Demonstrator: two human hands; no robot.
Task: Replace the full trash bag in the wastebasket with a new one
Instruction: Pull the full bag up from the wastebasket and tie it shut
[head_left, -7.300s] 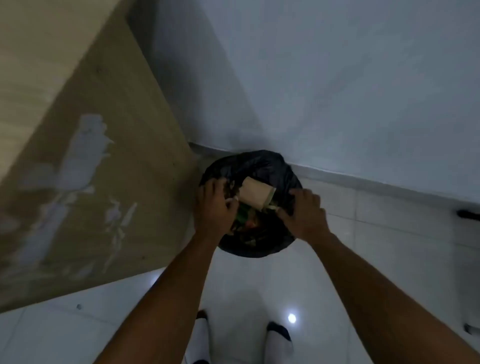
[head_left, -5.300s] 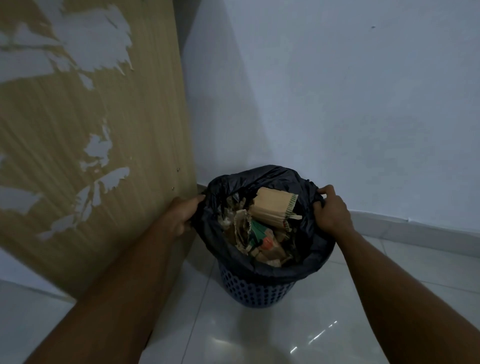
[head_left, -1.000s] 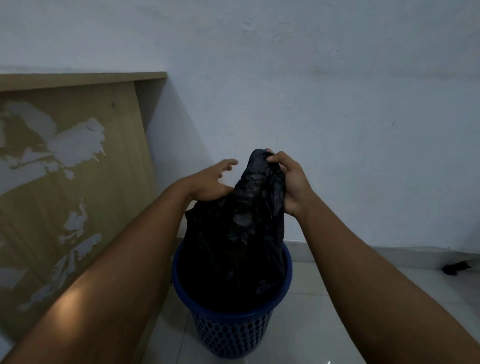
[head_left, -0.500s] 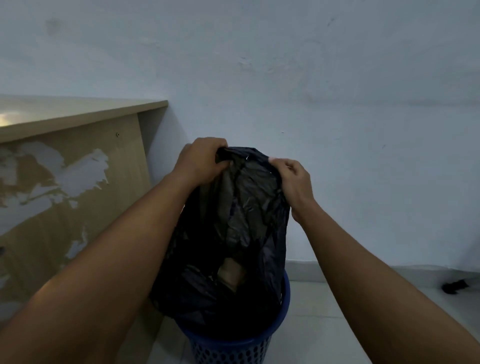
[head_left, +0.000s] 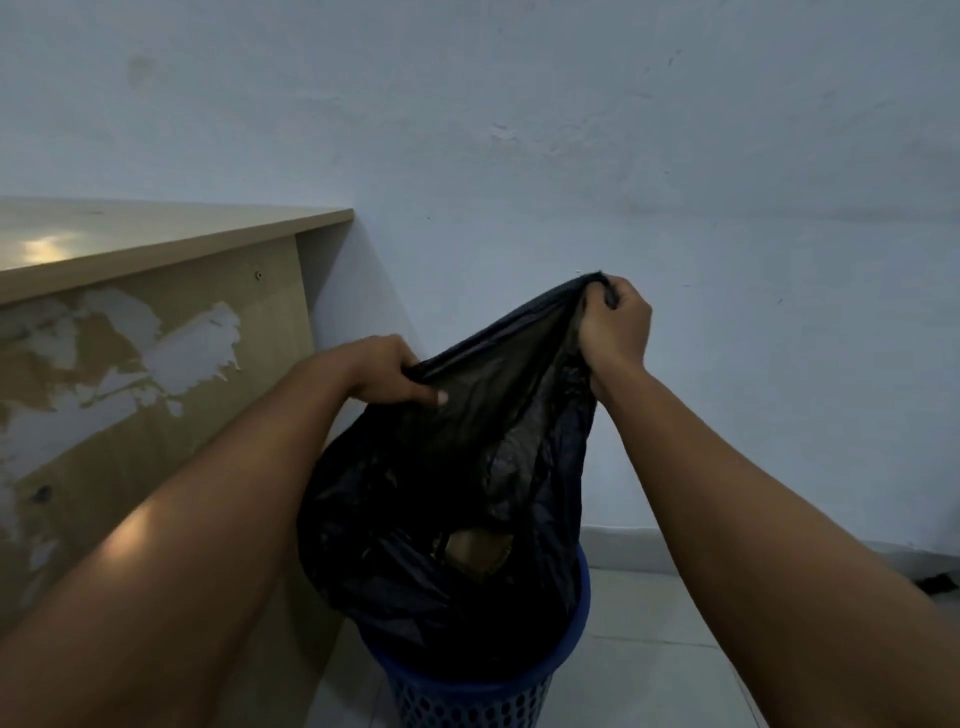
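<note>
The full black trash bag (head_left: 441, 519) is lifted partly out of the blue mesh wastebasket (head_left: 483, 696), its lower part still inside the rim. My left hand (head_left: 384, 371) grips the bag's top edge on the left. My right hand (head_left: 613, 327) grips the bunched top edge higher up on the right. The bag's mouth is stretched between both hands. Through the thin plastic a brownish piece of rubbish shows low down.
A wooden desk (head_left: 156, 332) with peeling veneer stands close on the left of the basket. A pale wall (head_left: 623, 156) rises right behind it. Tiled floor (head_left: 675, 649) lies to the right, with a small dark object (head_left: 937, 583) at the far right.
My hands have moved apart along the bag's top: the right one rose up and right, the left one dropped lower left, stretching the mouth. The bag has come further out of the basket.
</note>
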